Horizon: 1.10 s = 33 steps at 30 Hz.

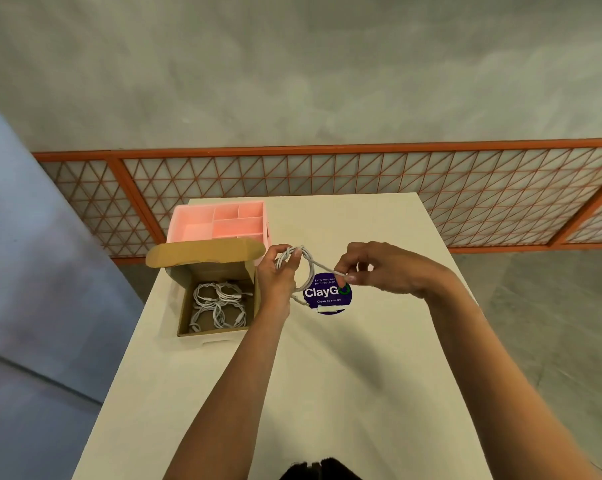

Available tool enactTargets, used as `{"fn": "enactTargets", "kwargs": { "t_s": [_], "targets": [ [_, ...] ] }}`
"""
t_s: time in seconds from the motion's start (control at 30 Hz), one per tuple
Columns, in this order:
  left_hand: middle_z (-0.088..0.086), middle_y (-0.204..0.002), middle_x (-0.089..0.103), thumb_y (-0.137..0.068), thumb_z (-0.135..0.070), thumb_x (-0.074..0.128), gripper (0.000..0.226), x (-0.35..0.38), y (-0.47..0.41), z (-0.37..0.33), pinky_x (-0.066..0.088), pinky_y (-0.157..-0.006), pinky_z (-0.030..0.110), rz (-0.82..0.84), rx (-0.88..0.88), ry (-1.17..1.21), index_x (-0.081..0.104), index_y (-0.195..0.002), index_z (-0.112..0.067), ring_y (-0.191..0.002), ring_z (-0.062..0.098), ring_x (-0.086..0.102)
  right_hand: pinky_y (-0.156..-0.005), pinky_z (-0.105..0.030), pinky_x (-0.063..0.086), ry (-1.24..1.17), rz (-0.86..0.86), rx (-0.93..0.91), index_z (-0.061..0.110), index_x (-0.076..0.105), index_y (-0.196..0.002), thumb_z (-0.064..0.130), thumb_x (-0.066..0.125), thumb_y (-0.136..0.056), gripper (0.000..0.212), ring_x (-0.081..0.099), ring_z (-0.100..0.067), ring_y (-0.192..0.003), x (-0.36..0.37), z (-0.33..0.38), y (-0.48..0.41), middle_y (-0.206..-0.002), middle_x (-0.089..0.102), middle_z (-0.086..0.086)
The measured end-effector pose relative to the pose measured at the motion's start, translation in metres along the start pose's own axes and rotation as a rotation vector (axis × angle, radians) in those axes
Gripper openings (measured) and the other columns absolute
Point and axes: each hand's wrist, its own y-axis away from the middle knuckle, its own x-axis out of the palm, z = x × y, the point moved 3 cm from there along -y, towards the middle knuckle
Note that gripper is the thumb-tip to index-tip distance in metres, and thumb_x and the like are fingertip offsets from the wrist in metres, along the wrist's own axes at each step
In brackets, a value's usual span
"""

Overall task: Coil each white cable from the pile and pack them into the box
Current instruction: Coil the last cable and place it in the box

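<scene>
Both hands are above the cream table, near its far half; the left hand pinches the top of a small loop of white cable, fingers closed tight on the gathered turns; the right hand holds the free strand of the same cable betw. thumb and forefinger, also closed on it; the strand goes straight from the loop to the right fingers, and the loop hangs in the air over a round purple sticker w/ the word "ClayG" on it; one cable end trails down beside the left wrist, near the sticker edge.

Left of the hands stands an open cardboard box, lid flap up at the back; inside lie several coiled white cables, close together on the bottom, approx. four but I cannot count for sure; behind the box, touching or just beside its lid, is a pink tray w/ compartments; beyond the table runs an orange lattice railing.
</scene>
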Motion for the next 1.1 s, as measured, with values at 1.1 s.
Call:
{"fn": "enactTargets", "kwargs": {
  "t_s": [1.1],
  "targets": [
    [-0.001, -0.089, 0.06, -0.089, -0.009, 0.063, 0.018, 0.013, 0.038, -0.039, 0.035, -0.042, 0.015, 0.636, -0.017, -0.105, 0.06, -0.105, -0.013, -0.064, 0.0, 0.059, -0.064, -0.02, 0.041, -0.565, -0.55, 0.014, 0.012, 0.068, -0.08, 0.028, 0.058, -0.093, 0.023, 0.053, -0.015, -0.069, -0.029, -0.032, -0.001, -0.081, 0.065, -0.003]
  ]
}}
